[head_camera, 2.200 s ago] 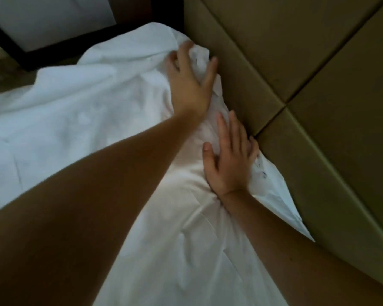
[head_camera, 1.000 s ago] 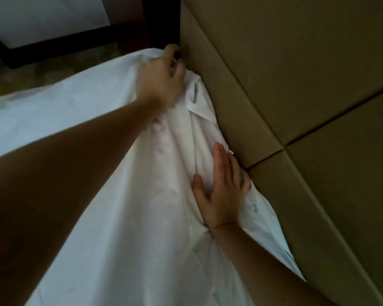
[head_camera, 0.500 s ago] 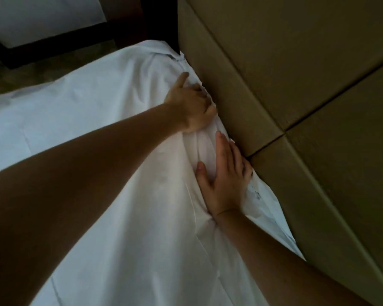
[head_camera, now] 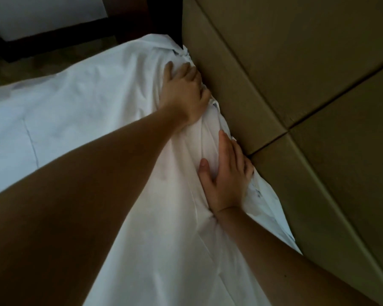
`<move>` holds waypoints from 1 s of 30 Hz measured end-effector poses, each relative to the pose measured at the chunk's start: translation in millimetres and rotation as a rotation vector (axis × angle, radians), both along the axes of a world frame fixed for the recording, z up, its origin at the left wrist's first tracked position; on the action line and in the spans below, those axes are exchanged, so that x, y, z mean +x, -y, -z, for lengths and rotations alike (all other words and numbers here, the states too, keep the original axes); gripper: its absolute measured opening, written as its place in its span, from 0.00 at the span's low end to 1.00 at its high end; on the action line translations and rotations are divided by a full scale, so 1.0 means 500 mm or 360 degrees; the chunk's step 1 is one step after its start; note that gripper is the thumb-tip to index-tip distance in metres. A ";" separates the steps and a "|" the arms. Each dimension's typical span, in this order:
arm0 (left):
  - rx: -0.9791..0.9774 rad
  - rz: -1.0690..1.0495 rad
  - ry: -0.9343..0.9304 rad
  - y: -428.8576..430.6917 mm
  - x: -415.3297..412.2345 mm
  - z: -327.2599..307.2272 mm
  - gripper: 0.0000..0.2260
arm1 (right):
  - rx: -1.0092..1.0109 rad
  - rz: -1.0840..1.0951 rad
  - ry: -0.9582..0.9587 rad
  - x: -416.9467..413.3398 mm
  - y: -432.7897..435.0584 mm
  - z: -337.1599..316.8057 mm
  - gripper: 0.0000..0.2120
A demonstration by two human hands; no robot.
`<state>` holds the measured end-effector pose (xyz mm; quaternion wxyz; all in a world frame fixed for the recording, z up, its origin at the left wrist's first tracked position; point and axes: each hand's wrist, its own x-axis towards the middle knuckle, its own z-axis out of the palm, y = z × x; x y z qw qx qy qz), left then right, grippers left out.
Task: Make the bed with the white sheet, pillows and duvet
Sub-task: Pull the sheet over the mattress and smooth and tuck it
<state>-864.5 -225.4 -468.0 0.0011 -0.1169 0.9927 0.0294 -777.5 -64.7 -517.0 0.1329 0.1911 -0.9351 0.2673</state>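
Both hands lie on the white sheet [head_camera: 80, 111]. Our left hand [head_camera: 184, 89] is the farther one, with fingers bent over the bunched edge [head_camera: 217, 115]; we cannot tell if it pinches the cloth. Our right hand [head_camera: 226, 177] is nearer and lies flat with straight fingers, pressing down and holding nothing. The sheet covers the bed to the left of the hands; it is thin cloth with soft creases. Just right of both hands stands the headboard [head_camera: 296, 62], made of smooth tan padded panels with a dark seam [head_camera: 332, 100]. The bunched edge runs along its foot from near right to far, so we judge the next push goes rightward into this gap. Small grey marks [head_camera: 255, 191] show beside the right hand.
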 end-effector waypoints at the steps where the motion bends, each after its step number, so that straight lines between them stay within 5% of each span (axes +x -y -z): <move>1: -0.0047 0.0028 0.0111 -0.001 -0.009 0.000 0.28 | 0.0002 0.0003 -0.0007 -0.001 0.000 0.000 0.30; 10: -0.0270 0.0097 0.0566 0.002 -0.077 -0.038 0.22 | -0.0016 0.0001 -0.0025 -0.004 -0.001 0.009 0.29; 15: -0.0040 0.0404 -0.0184 -0.044 0.068 0.008 0.32 | -0.0065 0.0028 -0.0049 0.002 0.000 0.010 0.30; 18: -0.0097 0.0571 0.0025 -0.057 0.077 -0.015 0.36 | -0.0127 0.0053 0.0022 0.001 0.003 0.004 0.30; 24: -0.0153 0.0475 0.0401 -0.070 0.010 -0.023 0.22 | -0.0212 0.0031 0.0089 0.001 0.001 -0.006 0.29; 27: -0.0096 0.0345 0.0303 -0.081 0.025 -0.018 0.26 | -0.0259 0.0032 0.0060 0.001 0.002 -0.006 0.29; 30: -0.0077 0.0472 -0.0094 -0.110 0.111 0.011 0.35 | -0.0308 0.0031 0.0007 0.005 0.001 -0.004 0.29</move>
